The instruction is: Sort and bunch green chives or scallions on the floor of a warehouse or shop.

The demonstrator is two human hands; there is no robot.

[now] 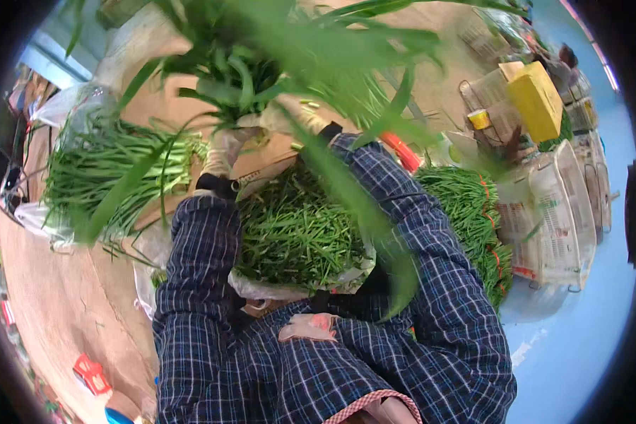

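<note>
A large bunch of long flat green leaves (238, 69), possibly garlic chives, rises upright before me, its tips blurred close to the camera. My left hand (223, 151), in a pale glove, grips it low at the stem end. Higher on the right, my right hand (291, 114), gloved too, closes around the same stems; leaves partly cover its fingers. Below my hands, loose green trimmings (302, 233) fill a container lined with a plastic bag (254, 289) between my forearms. Left of my left hand lies a pile of cut green stalks (132, 164), pale ends towards me.
Bundles with orange ties (456, 206) lie beside my right arm, near white plastic crates (551, 212). A red object (401, 151) lies by my right sleeve. Further back are a yellow box (535, 100) and a person (562, 69). A red plastic item (91, 374) sits on the floor.
</note>
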